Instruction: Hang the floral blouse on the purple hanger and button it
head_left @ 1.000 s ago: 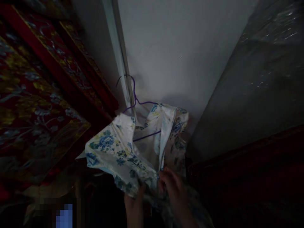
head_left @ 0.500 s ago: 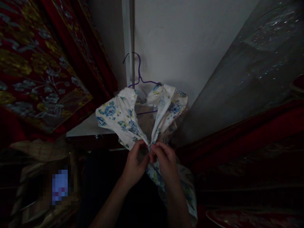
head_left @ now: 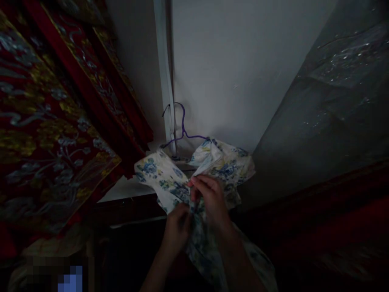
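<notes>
Fingers [head_left: 198,182] of my right hand [head_left: 214,200] pinched the front opening of the white garment [head_left: 173,178], blue-flowered with touches of yellow; those of my left hand [head_left: 177,227] curled just below, too dark to tell whether they gripped. It hung from a purple hanger [head_left: 183,125] before a pale wall [head_left: 225,73], with red embroidered cloth [head_left: 57,138] to the left.
</notes>
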`<action>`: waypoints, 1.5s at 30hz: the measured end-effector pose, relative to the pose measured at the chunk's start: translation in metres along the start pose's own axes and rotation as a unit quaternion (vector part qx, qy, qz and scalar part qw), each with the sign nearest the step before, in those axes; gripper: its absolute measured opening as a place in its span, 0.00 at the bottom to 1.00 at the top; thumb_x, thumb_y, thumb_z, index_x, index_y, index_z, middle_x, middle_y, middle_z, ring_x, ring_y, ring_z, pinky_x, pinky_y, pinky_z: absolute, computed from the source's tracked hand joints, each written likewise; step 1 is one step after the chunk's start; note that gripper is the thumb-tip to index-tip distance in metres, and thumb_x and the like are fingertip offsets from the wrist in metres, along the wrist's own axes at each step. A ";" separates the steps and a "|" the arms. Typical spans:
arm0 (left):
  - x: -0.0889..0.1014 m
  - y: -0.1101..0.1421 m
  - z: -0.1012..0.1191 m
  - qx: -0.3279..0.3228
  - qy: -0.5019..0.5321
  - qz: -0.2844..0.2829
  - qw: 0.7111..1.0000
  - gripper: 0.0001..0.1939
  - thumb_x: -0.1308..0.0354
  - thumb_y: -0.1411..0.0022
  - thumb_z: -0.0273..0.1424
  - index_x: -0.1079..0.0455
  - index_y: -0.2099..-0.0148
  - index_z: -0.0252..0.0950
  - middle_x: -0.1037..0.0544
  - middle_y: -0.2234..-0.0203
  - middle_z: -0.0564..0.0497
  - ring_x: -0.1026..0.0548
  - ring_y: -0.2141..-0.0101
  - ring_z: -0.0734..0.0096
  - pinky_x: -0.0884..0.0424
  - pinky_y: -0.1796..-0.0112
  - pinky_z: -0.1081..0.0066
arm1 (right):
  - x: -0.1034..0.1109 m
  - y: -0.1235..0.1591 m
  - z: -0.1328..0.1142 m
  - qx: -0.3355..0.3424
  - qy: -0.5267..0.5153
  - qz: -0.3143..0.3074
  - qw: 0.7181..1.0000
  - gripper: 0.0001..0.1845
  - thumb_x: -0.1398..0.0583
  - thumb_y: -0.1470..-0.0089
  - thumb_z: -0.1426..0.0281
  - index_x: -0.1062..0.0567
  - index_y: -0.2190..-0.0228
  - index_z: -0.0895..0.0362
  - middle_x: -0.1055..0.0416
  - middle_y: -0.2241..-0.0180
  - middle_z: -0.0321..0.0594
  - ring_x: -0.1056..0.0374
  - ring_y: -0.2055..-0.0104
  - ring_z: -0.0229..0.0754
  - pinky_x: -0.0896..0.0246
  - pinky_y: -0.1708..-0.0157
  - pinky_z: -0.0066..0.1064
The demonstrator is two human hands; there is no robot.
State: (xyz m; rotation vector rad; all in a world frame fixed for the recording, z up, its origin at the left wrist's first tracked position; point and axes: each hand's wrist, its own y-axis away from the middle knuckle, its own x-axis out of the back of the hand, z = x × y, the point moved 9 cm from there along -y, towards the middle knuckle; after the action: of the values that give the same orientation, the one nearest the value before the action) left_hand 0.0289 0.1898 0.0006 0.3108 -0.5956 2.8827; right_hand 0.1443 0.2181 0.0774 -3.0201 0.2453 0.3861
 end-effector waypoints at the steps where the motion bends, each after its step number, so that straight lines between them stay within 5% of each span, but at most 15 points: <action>1: -0.006 -0.001 -0.006 0.008 -0.014 -0.014 1.000 0.14 0.47 0.33 0.34 0.27 0.70 0.36 0.23 0.72 0.48 0.25 0.68 0.64 0.31 0.64 0.69 | 0.002 -0.012 -0.010 0.017 -0.011 0.016 1.000 0.19 0.35 0.53 0.54 0.24 0.78 0.58 0.36 0.88 0.32 0.43 0.85 0.33 0.51 0.83 0.26; 8: -0.009 0.033 0.008 0.024 -0.046 0.002 0.999 0.12 0.47 0.34 0.30 0.27 0.70 0.36 0.24 0.74 0.49 0.27 0.70 0.66 0.34 0.67 0.71 | -0.019 -0.033 -0.072 0.079 -0.019 -0.044 0.996 0.17 0.35 0.54 0.58 0.25 0.81 0.58 0.38 0.89 0.32 0.46 0.87 0.31 0.55 0.84 0.26; 17: 0.005 0.057 0.005 0.032 -0.019 0.045 0.998 0.07 0.43 0.35 0.30 0.23 0.60 0.37 0.20 0.66 0.48 0.23 0.64 0.64 0.30 0.60 0.69 | -0.018 0.030 -0.046 0.100 -0.034 -0.045 0.993 0.12 0.39 0.48 0.61 0.24 0.74 0.56 0.39 0.86 0.29 0.45 0.84 0.31 0.51 0.81 0.26; 20: 0.026 0.044 0.043 -0.031 0.013 0.122 0.992 0.16 0.41 0.35 0.31 0.27 0.46 0.38 0.21 0.59 0.46 0.23 0.59 0.63 0.29 0.56 0.67 | -0.017 0.044 -0.048 0.125 -0.028 -0.039 0.991 0.10 0.41 0.46 0.63 0.26 0.73 0.55 0.39 0.86 0.28 0.44 0.84 0.32 0.49 0.80 0.26; 24: 0.065 0.003 0.122 -0.170 0.020 0.181 0.968 0.25 0.44 0.32 0.32 0.38 0.34 0.40 0.22 0.62 0.48 0.25 0.64 0.68 0.29 0.58 0.68 | -0.027 0.047 -0.067 0.166 -0.005 -0.069 0.984 0.09 0.42 0.46 0.66 0.28 0.76 0.54 0.37 0.84 0.29 0.43 0.83 0.32 0.50 0.80 0.26; 28: 0.077 -0.041 0.184 -0.246 -0.107 0.148 0.952 0.10 0.45 0.31 0.34 0.25 0.54 0.35 0.23 0.68 0.50 0.27 0.67 0.70 0.31 0.61 0.70 | -0.033 0.036 -0.077 0.210 0.049 -0.065 0.974 0.10 0.43 0.46 0.65 0.29 0.77 0.54 0.39 0.84 0.29 0.45 0.83 0.32 0.52 0.79 0.26; 32: 0.095 -0.052 0.210 -0.291 -0.174 0.188 0.922 0.12 0.43 0.31 0.35 0.28 0.66 0.34 0.26 0.71 0.51 0.29 0.67 0.72 0.33 0.61 0.71 | -0.025 0.015 -0.047 0.211 0.105 -0.021 0.972 0.12 0.42 0.49 0.65 0.33 0.81 0.54 0.42 0.86 0.28 0.46 0.82 0.33 0.52 0.79 0.28; 35: 0.151 -0.050 0.190 -0.266 -0.074 0.274 0.921 0.11 0.41 0.32 0.37 0.29 0.64 0.34 0.27 0.71 0.53 0.28 0.66 0.73 0.32 0.60 0.72 | -0.016 0.010 -0.005 0.159 0.100 -0.019 0.982 0.12 0.42 0.52 0.64 0.33 0.83 0.54 0.42 0.87 0.28 0.46 0.82 0.33 0.52 0.79 0.28; 39: 0.237 -0.030 0.092 -0.141 0.242 0.388 0.878 0.12 0.46 0.31 0.37 0.33 0.67 0.36 0.26 0.73 0.53 0.25 0.66 0.73 0.30 0.58 0.71 | -0.023 0.037 0.032 0.107 0.070 -0.090 0.988 0.12 0.41 0.53 0.63 0.32 0.82 0.55 0.43 0.87 0.27 0.48 0.83 0.32 0.55 0.81 0.27; 41: 0.238 -0.011 0.029 -0.037 0.351 0.397 0.848 0.11 0.45 0.33 0.34 0.34 0.68 0.36 0.25 0.73 0.53 0.25 0.67 0.73 0.29 0.58 0.71 | -0.031 0.057 0.041 0.088 0.069 -0.121 0.986 0.11 0.40 0.53 0.64 0.32 0.82 0.55 0.43 0.87 0.27 0.49 0.84 0.32 0.57 0.81 0.26; 43: 0.214 0.017 -0.026 0.071 0.394 0.410 0.819 0.09 0.43 0.36 0.33 0.35 0.69 0.36 0.26 0.76 0.55 0.26 0.71 0.74 0.29 0.62 0.71 | -0.037 0.072 0.043 0.079 0.061 -0.137 0.986 0.10 0.41 0.53 0.65 0.32 0.82 0.55 0.43 0.87 0.27 0.49 0.84 0.32 0.58 0.82 0.26; 45: 0.175 0.032 -0.058 0.142 0.372 0.358 0.845 0.09 0.40 0.39 0.33 0.35 0.70 0.36 0.28 0.78 0.57 0.28 0.74 0.77 0.30 0.64 0.73 | -0.043 0.084 0.043 0.074 0.072 -0.166 0.981 0.10 0.41 0.53 0.67 0.32 0.82 0.55 0.42 0.86 0.28 0.48 0.83 0.32 0.57 0.81 0.25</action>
State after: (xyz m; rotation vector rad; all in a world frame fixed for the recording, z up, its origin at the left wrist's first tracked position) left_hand -0.1560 0.2082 -0.0218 -1.2069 -0.1304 3.3533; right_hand 0.0790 0.1465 0.0409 -2.8694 -0.2115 0.1162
